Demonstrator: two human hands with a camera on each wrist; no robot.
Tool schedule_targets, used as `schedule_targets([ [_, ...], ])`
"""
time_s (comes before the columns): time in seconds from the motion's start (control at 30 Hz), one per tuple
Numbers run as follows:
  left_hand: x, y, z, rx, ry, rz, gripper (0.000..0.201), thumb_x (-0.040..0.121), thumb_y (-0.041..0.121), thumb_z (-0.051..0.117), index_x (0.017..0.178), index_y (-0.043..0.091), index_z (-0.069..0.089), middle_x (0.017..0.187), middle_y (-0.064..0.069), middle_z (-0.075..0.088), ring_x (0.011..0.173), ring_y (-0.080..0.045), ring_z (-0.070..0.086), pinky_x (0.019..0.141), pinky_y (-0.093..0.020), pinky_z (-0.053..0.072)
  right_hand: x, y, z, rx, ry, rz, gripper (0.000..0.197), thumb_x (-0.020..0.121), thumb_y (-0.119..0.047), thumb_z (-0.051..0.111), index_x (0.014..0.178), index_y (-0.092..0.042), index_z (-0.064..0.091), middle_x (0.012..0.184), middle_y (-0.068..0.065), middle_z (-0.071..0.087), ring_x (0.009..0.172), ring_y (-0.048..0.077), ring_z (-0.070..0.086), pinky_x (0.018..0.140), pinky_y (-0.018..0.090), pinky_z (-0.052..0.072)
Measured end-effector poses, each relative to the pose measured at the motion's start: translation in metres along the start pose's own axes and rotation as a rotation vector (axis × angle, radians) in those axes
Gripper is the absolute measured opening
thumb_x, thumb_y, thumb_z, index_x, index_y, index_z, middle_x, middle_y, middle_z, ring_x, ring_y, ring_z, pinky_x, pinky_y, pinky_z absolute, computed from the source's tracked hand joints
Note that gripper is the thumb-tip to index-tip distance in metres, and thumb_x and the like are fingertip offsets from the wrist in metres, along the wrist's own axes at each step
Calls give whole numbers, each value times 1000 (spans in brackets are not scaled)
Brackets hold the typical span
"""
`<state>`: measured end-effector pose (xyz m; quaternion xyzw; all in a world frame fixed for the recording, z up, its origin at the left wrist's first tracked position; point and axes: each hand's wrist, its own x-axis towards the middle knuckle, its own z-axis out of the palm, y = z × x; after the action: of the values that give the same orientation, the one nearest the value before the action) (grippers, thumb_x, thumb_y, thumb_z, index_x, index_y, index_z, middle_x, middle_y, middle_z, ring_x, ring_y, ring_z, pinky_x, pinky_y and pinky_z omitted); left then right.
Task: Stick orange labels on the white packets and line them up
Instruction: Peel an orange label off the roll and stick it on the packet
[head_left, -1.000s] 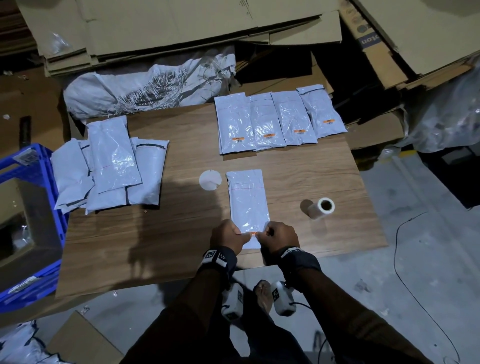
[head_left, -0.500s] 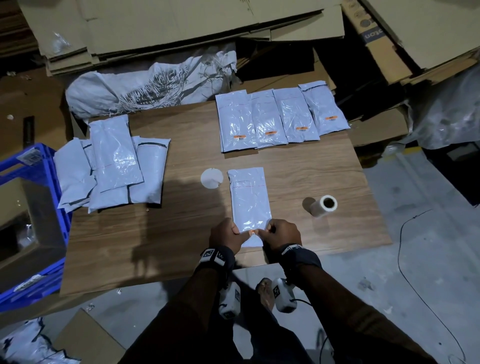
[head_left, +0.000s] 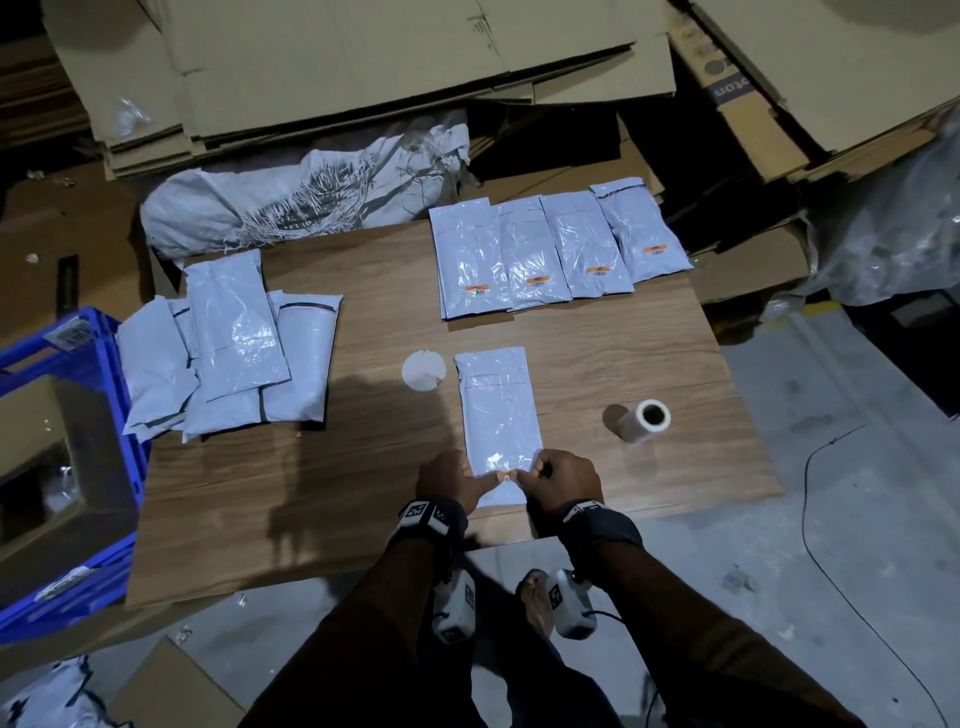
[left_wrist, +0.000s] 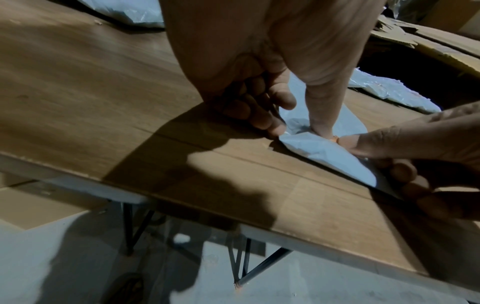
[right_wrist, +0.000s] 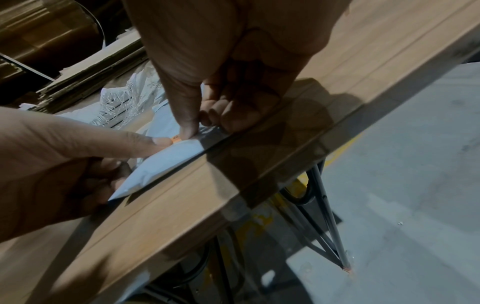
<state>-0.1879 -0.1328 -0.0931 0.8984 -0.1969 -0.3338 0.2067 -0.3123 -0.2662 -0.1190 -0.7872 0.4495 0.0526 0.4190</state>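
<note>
A dim concrete floor (head_left: 831, 519) under a wooden table (head_left: 311, 493), flattened cardboard (head_left: 363, 67) behind.

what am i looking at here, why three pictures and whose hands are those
No machine here: a person wears three cameras. The wide picture comes from the head, looking down at a wooden table. The other two come from each wrist, looking along the fingers.

Both hands, the left hand and the right hand, press a small orange label onto the near end of a white packet, thumbs on either side of it.

At the table's far edge lie four labelled packets in a row. On the left lies a pile of packets showing no labels. A roll lies to the right, and a white paper disc just left of the packet.
</note>
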Motion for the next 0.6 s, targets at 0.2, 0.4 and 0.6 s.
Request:
schedule_targets([
  [0.2,0,-2,6,-4,11,-42,39,78,45,81,77,17,54,78,2,62,76,-22,64,56,-26,38,-2,7,0,86,-2,-34,16,76,-26,76,69,-16,64,67,-3,68,70,17,64,63,28,46],
  [0.4,-4,-16,-1,-55,106,25,49,66,33,88,84,16,45,86,-3,53,75,-24,52,54,-27,28,-7,16,-10,294,78,-49,30,75,-10,82,98,-15,63,90,5,65,72,15,57,66,13,44],
  [0.6,-6,-10,3,-171,103,-24,52,67,27,90,97,14,49,94,-3,55,83,-22,55,65,-31,40,-6,5,5,127,-8,-149,29,66,-50,73,77,-29,57,77,-3,51,84,19,48,73,27,35],
])
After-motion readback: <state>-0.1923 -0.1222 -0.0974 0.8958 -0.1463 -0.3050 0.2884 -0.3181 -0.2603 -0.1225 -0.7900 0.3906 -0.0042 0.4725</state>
